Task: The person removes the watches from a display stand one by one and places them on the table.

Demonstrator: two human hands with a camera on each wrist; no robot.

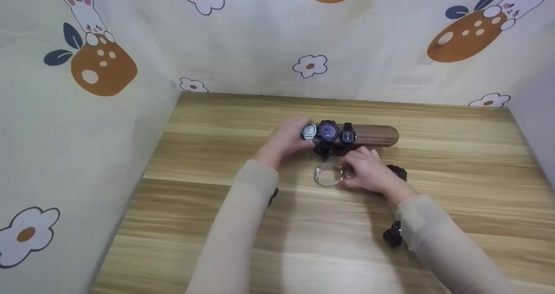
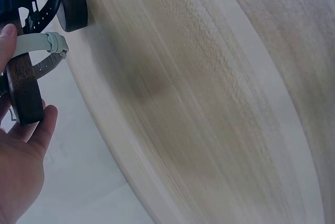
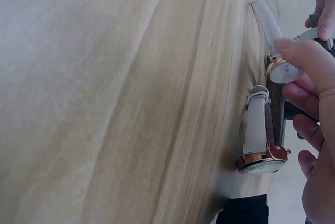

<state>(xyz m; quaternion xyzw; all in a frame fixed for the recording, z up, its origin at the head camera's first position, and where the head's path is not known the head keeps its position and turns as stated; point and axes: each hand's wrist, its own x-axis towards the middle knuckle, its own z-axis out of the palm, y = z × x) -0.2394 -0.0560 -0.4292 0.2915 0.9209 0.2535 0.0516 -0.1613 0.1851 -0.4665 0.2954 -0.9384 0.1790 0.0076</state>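
Observation:
My left hand [image 1: 288, 138] grips the left end of a dark wooden watch stand [image 1: 377, 135], beside a mint-strapped watch [image 1: 309, 131]. In the left wrist view its fingertips wrap the bar's end, close under the mint strap [image 2: 36, 42]. A large black watch [image 1: 328, 130] and a smaller black watch [image 1: 348, 136] sit along the bar. My right hand [image 1: 368, 170] pinches a white-strapped watch [image 3: 282, 71] with a rose-gold case between thumb and fingers, in front of the stand. Another white-strapped watch [image 3: 256, 124] with a rose-gold case lies below that hand.
Dark watches lie on the wood-grain table [image 1: 208, 155]: one black watch [image 1: 396, 171] behind the right wrist, another [image 1: 393, 234] by the right sleeve. A dark piece [image 1: 273, 196] peeks out beside the left sleeve. Patterned cloth walls [image 1: 260, 47] stand at the back and sides.

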